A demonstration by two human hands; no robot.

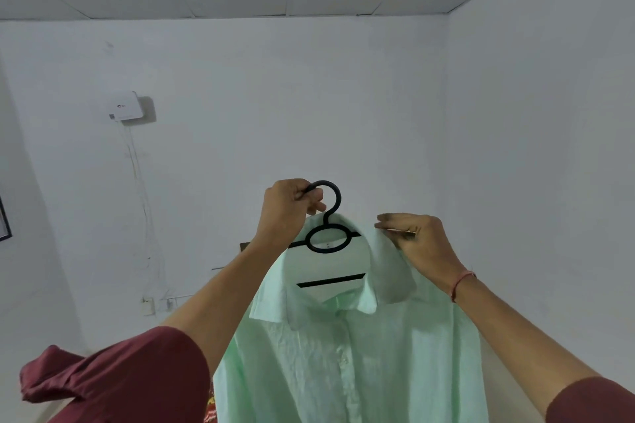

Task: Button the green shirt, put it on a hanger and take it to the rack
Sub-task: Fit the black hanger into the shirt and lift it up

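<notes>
The light green shirt (343, 354) hangs on a black hanger (328, 237), held up in front of me at chest height. Its front placket looks buttoned below the collar. My left hand (288, 208) is closed around the hanger's round hook and carries the weight. My right hand (417, 240) pinches the shirt's fabric at the right shoulder, beside the collar. The hanger's lower bar shows inside the open neck. No rack is in view.
White walls and a tiled ceiling surround me. A small white box (125, 106) is mounted on the wall at left, with cables running down to a socket (148, 305). A dark red cloth (51, 378) lies at lower left.
</notes>
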